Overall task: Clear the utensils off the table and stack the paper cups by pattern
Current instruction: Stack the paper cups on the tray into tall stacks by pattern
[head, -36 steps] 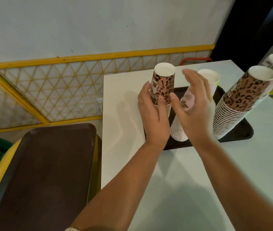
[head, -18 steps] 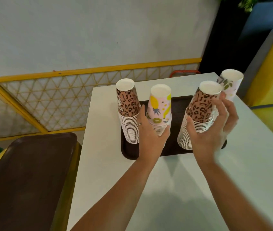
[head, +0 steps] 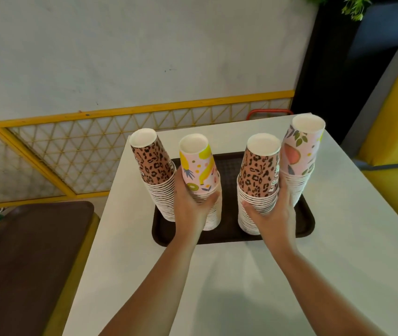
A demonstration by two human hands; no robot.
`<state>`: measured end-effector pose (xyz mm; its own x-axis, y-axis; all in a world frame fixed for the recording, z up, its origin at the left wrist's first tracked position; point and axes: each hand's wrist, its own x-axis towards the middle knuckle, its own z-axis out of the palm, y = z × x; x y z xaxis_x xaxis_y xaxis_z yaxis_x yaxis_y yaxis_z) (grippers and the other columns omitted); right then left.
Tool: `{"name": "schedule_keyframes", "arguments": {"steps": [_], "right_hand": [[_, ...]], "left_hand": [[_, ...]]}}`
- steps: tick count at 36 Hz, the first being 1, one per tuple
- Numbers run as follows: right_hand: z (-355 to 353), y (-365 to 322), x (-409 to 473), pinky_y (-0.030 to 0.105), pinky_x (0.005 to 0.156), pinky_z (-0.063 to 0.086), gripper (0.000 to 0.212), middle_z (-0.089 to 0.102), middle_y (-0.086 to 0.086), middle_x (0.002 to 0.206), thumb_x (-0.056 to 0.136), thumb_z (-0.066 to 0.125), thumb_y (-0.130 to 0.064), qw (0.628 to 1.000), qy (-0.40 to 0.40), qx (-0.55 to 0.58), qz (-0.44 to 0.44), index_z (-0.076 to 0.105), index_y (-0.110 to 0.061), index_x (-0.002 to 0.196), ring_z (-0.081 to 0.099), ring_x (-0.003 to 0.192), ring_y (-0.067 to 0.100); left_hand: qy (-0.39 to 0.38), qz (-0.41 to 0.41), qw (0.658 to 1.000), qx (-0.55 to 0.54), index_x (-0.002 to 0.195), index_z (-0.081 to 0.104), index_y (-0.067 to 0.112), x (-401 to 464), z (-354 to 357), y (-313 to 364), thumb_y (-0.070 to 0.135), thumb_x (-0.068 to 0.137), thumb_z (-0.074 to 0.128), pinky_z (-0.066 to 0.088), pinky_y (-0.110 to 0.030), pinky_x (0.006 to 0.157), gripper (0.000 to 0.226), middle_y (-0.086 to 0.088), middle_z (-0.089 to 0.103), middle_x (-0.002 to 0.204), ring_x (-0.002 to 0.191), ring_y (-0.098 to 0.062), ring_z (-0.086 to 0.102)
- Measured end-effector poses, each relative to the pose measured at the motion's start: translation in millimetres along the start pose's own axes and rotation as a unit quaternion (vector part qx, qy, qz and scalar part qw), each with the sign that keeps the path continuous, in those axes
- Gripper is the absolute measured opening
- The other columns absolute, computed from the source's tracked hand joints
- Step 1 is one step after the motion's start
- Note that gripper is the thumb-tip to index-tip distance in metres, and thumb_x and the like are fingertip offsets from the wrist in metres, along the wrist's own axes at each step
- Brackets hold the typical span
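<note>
A: The fingers (head: 211, 198) of the left hand (head: 190, 209) are curling round the fruit-print stack (head: 201, 190) at centre frame, gripping it; the right hand (head: 269, 212) is wrapping its own round the right leopard stack (head: 257, 187), thumb at the front.

B: What are you worrying about?

A: Both stacks are tall and leaning. I'd judge that a squeeze near the top could be buckling the paper rims, or tipping the left leopard stack (head: 156, 180) and the floral stack (head: 300, 163) standing just beside.

B: And what is underneath?

A: All four are sitting upside down on a dark tray (head: 306, 221) on the white surface (head: 338, 263). A second brown tray (head: 30, 258) is lying at lower left. Farther back, a yellow lattice rail (head: 71, 146) is running along a pale wall (head: 144, 52). I'm seeing no utensils.
</note>
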<state>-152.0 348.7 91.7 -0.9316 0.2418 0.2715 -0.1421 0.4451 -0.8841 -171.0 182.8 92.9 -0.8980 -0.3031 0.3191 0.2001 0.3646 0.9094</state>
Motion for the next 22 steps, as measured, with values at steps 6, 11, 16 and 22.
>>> {"name": "schedule_keyframes", "arguments": {"steps": [6,11,16,22], "right_hand": [[0.2,4.4,1.4,0.023,0.089,0.036,0.088,0.043,0.001,0.139,0.068,0.08,-0.021,1.0,-0.019,0.016,-0.001,0.032,-0.018,0.141,0.043,0.125,0.017],[-0.2,9.2,6.4,0.023,0.089,0.038,0.086,0.049,0.001,0.134,0.065,0.082,-0.021,1.0,-0.015,0.021,-0.003,0.036,-0.017,0.138,0.047,0.12,0.016],[2.9,14.5,9.6,0.007,0.085,0.037,0.083,0.051,-0.002,0.128,0.063,0.083,-0.022,1.0,0.002,0.022,-0.02,0.041,-0.015,0.134,0.046,0.114,0.001],[7.5,20.1,11.6,0.0,0.086,0.036,0.086,0.047,-0.01,0.127,0.061,0.079,-0.039,0.999,0.011,0.016,-0.025,0.04,-0.017,0.134,0.045,0.115,-0.002]], "left_hand": [[-0.01,-0.02,1.0,-0.004,0.136,0.036,0.015,15.2,11.9,-2.3,0.01,0.066,0.084,0.048,-0.032,0.1,0.086,-0.002,0.054,0.132,0.12,-0.015,0.055],[-0.024,-0.035,0.999,-0.001,0.137,0.036,0.018,33.5,26.2,-0.8,0.018,0.066,0.084,0.047,-0.043,0.1,0.086,0.003,0.056,0.131,0.119,-0.013,0.055],[-0.061,-0.047,0.997,-0.02,0.134,0.036,0.032,52.5,42.3,-0.9,0.036,0.061,0.081,0.048,-0.045,0.1,0.086,0.008,0.058,0.129,0.119,-0.011,0.056],[-0.105,-0.036,0.993,-0.027,0.13,0.033,0.037,76.9,63.1,-6.1,0.012,0.068,0.083,0.048,-0.024,0.093,0.083,0.011,0.058,0.123,0.112,-0.003,0.057]]}}
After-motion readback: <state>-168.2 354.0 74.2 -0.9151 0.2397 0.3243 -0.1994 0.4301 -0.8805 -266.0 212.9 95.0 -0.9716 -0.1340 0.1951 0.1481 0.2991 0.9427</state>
